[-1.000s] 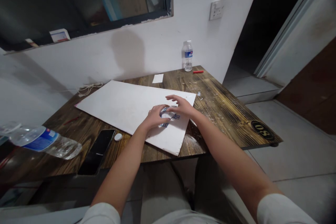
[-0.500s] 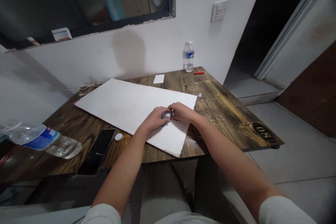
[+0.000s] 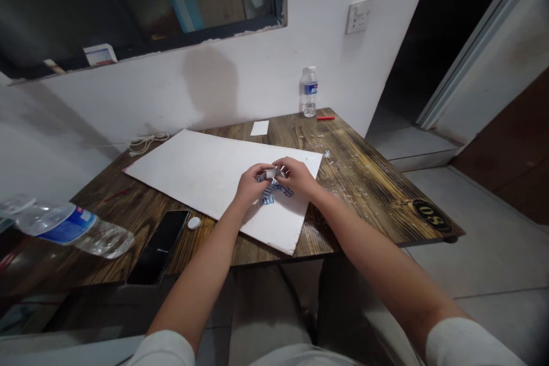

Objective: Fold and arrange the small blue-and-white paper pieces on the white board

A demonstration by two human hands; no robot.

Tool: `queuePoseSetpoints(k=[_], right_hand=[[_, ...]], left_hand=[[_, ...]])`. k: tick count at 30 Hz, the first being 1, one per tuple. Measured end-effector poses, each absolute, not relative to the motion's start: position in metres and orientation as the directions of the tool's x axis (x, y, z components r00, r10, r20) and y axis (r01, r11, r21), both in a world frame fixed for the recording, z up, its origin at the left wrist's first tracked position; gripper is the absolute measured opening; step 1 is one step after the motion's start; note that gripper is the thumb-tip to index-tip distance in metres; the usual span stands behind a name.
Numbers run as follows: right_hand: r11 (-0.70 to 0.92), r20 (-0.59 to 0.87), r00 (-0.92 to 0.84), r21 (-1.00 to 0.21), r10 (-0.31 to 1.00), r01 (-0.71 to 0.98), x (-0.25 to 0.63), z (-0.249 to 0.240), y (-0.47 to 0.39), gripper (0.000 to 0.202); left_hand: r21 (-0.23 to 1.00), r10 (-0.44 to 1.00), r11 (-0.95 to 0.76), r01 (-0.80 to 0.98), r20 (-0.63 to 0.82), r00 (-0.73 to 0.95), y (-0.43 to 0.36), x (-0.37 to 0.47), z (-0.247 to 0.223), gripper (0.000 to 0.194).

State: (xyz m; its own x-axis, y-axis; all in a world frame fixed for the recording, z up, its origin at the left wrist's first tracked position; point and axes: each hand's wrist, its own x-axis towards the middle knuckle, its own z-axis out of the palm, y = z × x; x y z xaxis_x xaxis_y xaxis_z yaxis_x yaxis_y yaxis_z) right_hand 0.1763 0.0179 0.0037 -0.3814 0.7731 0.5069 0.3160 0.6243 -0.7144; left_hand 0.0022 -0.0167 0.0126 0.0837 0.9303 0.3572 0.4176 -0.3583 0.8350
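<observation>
Both my hands meet over the right part of a white board [image 3: 201,166] lying on the wooden table. My left hand [image 3: 251,186] pinches a small pale piece, perhaps folded paper [image 3: 270,173]. My right hand [image 3: 297,176] has its fingers curled against the other side of this same piece. Directly below the fingers is a cluster of small blue-and-white shapes [image 3: 269,193]; whether they are drawn or cut out, I cannot tell. My fingers partly cover both the piece and the cluster.
A black phone [image 3: 158,249], a white cap [image 3: 194,223] and a large lying bottle [image 3: 72,229] are at the left. Behind stand a small bottle [image 3: 309,91], a red stick [image 3: 326,118] and a white card [image 3: 259,128]. Scraps [image 3: 327,154] dot the table's right side.
Both hands have risen a little away from me with the pale piece. More of the blue-and-white shapes on the board now shows beneath them.
</observation>
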Motion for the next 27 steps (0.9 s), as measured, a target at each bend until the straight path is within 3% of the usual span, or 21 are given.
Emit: queuePoseSetpoints(k=[3,6,10,13,21,27], right_hand=[[0.539,0.493,-0.256,-0.827,0.832,0.161,0.176,0.004,0.02,0.017],[0.426,0.428,-0.191,-0.903,0.883,-0.052,0.175,0.003,0.023,0.025],[0.307,0.356,-0.164,-0.915,0.92,-0.262,0.175,0.003,0.026,0.033],[0.263,0.335,-0.175,-0.904,0.926,-0.337,0.175,0.004,0.026,0.038],[0.207,0.283,-0.228,-0.929,0.932,-0.307,0.175,0.008,0.022,0.042],[0.28,0.326,-0.215,-0.935,0.921,-0.216,0.175,0.003,0.027,0.041]], left_hand=[[0.932,0.951,-0.305,0.197,0.309,0.01,-0.016,0.002,0.015,0.032],[0.959,0.958,-0.284,0.015,0.284,-0.035,-0.016,0.002,0.017,0.034],[0.961,0.964,-0.263,-0.081,0.258,-0.068,-0.016,0.002,0.021,0.033],[0.967,0.965,-0.245,-0.076,0.236,-0.11,-0.016,0.001,0.023,0.032],[0.977,0.912,-0.208,0.049,0.212,-0.352,-0.012,-0.008,0.02,0.027],[0.945,0.918,-0.171,0.277,0.255,-0.302,-0.011,-0.007,0.015,0.022]])
